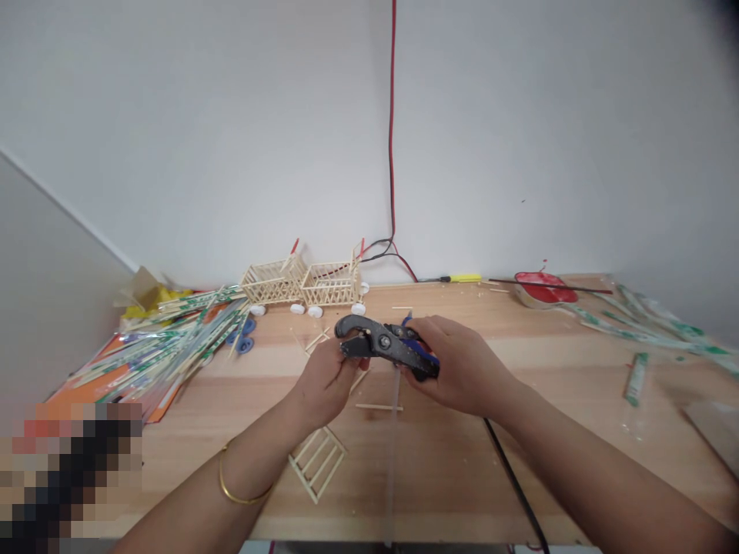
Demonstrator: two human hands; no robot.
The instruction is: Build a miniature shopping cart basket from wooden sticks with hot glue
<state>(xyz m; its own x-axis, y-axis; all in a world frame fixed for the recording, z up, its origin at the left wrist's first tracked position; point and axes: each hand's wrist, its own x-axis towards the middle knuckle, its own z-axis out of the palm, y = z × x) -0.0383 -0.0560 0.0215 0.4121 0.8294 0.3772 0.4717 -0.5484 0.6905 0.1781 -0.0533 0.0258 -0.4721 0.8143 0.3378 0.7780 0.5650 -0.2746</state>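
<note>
Currently: wooden table [450, 477], near-left corner pixelated | stick packets [190, 338] on its left | stick-built carts [271, 285] along its back edge | right hand [462, 362] wrapped round black cutter [384, 342], above table's middle | left hand [326, 381] alongside, fingertips half hidden, grip cannot be told | stick frame [319, 462] toward table's front

Apparently a craft workshop, wooden bench [450, 485] against pale wall [259, 138], stick-built carts [332, 302], wrapped sticks [190, 338], cutters [401, 352]
</note>
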